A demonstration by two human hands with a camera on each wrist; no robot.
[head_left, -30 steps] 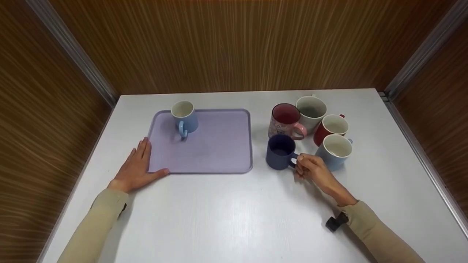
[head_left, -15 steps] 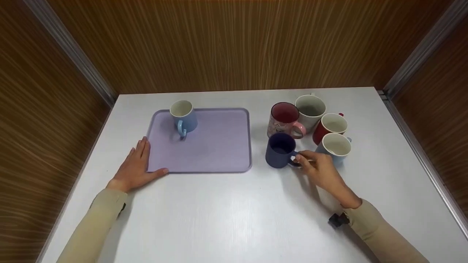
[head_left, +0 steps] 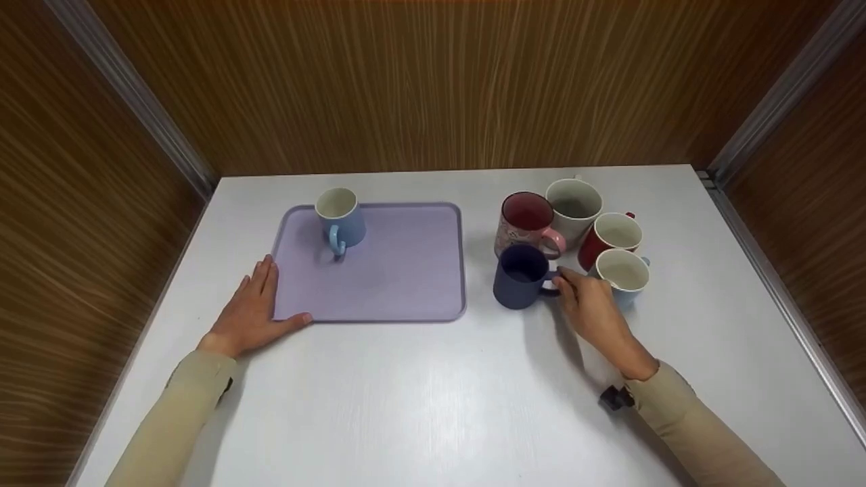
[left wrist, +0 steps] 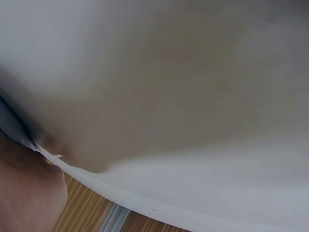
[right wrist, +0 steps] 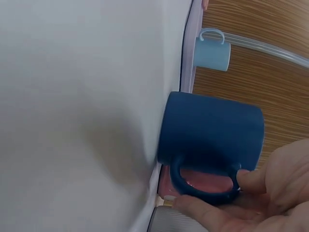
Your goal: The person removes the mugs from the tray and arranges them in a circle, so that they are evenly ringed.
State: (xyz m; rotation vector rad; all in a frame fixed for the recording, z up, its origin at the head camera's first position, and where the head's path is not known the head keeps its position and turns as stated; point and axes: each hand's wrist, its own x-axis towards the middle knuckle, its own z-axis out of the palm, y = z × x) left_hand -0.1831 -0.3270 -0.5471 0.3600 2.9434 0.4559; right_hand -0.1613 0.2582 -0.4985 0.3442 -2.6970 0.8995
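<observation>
My right hand pinches the handle of a navy blue mug, which is upright to the right of a lilac tray. In the right wrist view, thumb and fingers hold the upper part of the mug's looped handle. The mug's base is close to the white tabletop. My left hand lies flat with fingers spread around the tray's near left corner, the thumb along the front edge. A light blue mug stands on the tray's back left, handle toward me.
Right behind the navy mug stands a pink patterned mug, with a large pale mug beside it. A red mug and another light blue mug stand to the right. Wooden panels enclose the table's back and sides.
My right hand's fingers have shifted on the navy mug's handle, and the handle has swung from pointing toward me to pointing right. The mug appears slightly farther back. My left hand stays put.
</observation>
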